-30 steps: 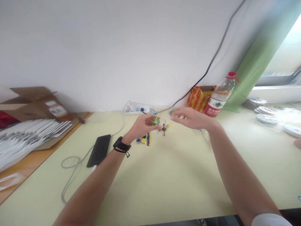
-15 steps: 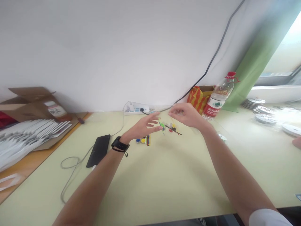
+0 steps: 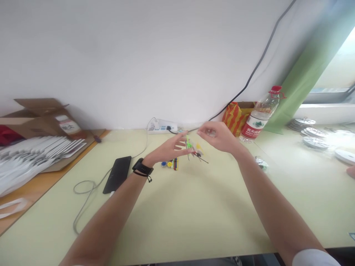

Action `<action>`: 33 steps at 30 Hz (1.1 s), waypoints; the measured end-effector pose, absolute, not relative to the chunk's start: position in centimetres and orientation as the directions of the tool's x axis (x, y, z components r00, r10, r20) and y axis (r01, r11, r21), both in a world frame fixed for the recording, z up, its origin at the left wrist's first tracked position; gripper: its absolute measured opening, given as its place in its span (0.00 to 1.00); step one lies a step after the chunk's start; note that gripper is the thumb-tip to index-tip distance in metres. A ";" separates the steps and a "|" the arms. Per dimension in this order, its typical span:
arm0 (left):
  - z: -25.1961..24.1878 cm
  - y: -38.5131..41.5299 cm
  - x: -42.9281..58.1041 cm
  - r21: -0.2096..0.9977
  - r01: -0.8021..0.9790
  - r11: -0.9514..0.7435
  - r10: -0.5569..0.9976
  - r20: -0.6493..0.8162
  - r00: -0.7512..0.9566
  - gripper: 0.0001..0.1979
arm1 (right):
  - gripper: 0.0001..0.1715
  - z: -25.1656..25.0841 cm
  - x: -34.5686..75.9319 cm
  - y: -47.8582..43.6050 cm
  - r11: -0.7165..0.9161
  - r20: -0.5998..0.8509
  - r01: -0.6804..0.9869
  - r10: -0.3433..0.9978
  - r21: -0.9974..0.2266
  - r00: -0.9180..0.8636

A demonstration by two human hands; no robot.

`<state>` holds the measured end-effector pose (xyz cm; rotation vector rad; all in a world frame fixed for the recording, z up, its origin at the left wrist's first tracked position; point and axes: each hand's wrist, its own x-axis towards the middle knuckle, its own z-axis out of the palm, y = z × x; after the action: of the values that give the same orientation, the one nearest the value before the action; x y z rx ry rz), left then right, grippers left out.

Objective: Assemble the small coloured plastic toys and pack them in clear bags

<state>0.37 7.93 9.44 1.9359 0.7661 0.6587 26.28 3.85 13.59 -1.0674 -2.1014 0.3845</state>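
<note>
My left hand [image 3: 171, 148], with a black watch [image 3: 142, 168] on the wrist, holds a small multicoloured plastic assembly [image 3: 189, 145] between thumb and fingertips. The assembly has a bright green part, thin dark rods and red and yellow bits; its details are blurred. Just to its right, my right hand [image 3: 219, 136] is closed in a pinch above the table. Whatever sits between those fingertips is too small to make out. Below my left hand lie a blue round piece [image 3: 164, 164], a yellow round piece [image 3: 169, 164] and several coloured sticks [image 3: 175, 164].
A black phone [image 3: 117, 174] with a grey cable lies left. Behind stand a power strip [image 3: 159, 127], a striped bag [image 3: 232, 118] and a water bottle [image 3: 258, 116]. White packets [image 3: 52, 153] and a cardboard box [image 3: 41, 107] are far left, stacked discs [image 3: 315, 142] right. A person's fingertip [image 3: 351, 171] shows at the right edge.
The plastic assembly has turned, and its dark rod end has shifted slightly left and down. My right hand has moved slightly left; my left hand stays nearly in place. The view has shifted a little.
</note>
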 end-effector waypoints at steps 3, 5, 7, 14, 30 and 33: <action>9.6 7.8 0.5 0.902 0.221 -0.371 0.721 0.129 0.681 0.43 | 0.18 13.5 25.9 3.8 0.634 0.481 0.510 0.773 -0.581 -0.413; 9.4 7.9 0.6 0.907 0.197 -0.372 0.696 0.132 0.706 0.39 | 0.19 13.4 25.5 3.9 0.655 0.568 0.455 0.753 -0.603 -0.331; 8.9 8.0 0.8 0.909 0.171 -0.380 0.671 0.144 0.727 0.33 | 0.19 13.1 25.1 4.2 0.679 0.667 0.388 0.720 -0.623 -0.192; 7.2 8.3 2.1 0.961 0.019 -0.274 0.703 0.187 0.686 0.21 | 0.19 13.0 26.1 4.8 0.714 0.717 0.243 0.691 -0.657 -0.092; 4.2 8.4 2.7 0.933 0.245 -0.262 0.691 0.004 0.723 0.30 | 0.22 12.2 30.1 5.7 0.490 0.172 0.589 0.841 -0.643 -0.512; 4.6 8.2 2.8 0.942 0.205 -0.264 0.667 0.026 0.744 0.30 | 0.22 12.2 29.7 5.5 0.508 0.125 0.598 0.816 -0.621 -0.564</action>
<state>2.79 8.17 4.60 1.8225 0.6783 0.5145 29.74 5.51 12.25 -1.1679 -2.3501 0.7397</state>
